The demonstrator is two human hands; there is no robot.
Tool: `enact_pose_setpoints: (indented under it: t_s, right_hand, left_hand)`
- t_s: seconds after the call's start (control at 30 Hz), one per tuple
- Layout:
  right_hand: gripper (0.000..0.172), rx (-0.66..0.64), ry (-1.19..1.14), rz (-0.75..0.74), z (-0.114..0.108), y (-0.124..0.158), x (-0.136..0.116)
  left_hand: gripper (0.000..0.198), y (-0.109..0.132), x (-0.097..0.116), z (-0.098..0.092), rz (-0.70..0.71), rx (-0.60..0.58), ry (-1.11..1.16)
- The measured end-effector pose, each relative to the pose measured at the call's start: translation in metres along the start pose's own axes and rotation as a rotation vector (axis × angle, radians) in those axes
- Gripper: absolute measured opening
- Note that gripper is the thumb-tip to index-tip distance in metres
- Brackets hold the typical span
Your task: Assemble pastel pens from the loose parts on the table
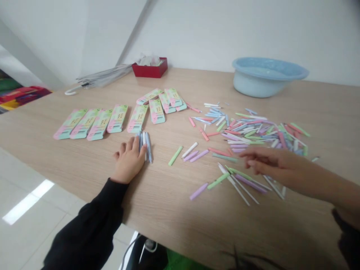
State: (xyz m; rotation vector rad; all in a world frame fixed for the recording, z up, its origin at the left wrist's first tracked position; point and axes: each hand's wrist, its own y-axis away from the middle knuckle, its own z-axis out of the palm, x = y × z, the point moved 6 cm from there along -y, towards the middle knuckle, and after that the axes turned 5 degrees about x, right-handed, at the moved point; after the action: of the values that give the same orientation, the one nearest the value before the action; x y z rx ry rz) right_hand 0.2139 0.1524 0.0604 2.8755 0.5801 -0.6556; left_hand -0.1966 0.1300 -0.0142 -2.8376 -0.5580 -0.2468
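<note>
The fingers of the left hand (pixel 128 161) lie over and against a short row of blue and white pens (pixel 149 148), the forefinger along its left side and the thumb near its right; whether they grip the pens or only rest on them I cannot tell. The pens lie side by side on the surface (pixel 157 202), pointing away from the body. The fingers of the right hand (pixel 270 161) are loosely bent and parted, with nothing seen in them, above the near edge of a pile (pixel 251 133) of pastel pens and thin sticks. A teal pen (pixel 225 158) ends just beside their tips; whether they touch it I cannot tell. The right forearm hides part of the pile.

Between the hands lie a green pen (pixel 176 155), a white pen (pixel 189 150) and two purple ones, and nearer the body thin white sticks (pixel 234 183) cross more green and purple pens. Beyond the left hand, flat cartons (pixel 99 124) form a slanted line that ends in an overlapping cluster to the right. Farther back are a clear umbrella (pixel 107 77), a red box (pixel 149 70) with clear plastic in it, and a blue basin (pixel 258 84) behind the pile. The cartons, pink, yellow and green, show a large "5"; their smaller print is too blurred to read
</note>
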Motion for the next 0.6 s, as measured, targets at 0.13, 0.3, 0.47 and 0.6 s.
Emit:
enact_pose_setpoints:
  t_s: [0.13, 0.3, 0.47, 0.6]
  right_hand:
    - [0.045, 0.079, -0.199, 0.123, -0.006, 0.049, 0.053]
    - [0.043, 0.032, -0.176, 0.159, 0.009, 0.060, 0.067]
    - [0.039, 0.046, -0.143, 0.033, 0.014, 0.039, 0.050]
    - [0.036, 0.079, -0.190, 0.024, 0.015, 0.040, 0.052]
  left_hand:
    - [0.061, -0.001, 0.016, -0.028, 0.055, 0.239, 0.087]
    - [0.038, 0.006, 0.087, -0.025, 0.421, 0.024, 0.278]
    - [0.037, 0.021, 0.152, 0.002, 0.634, -0.198, 0.114]
    - [0.036, 0.025, 0.168, 0.013, 0.651, -0.200, -0.057]
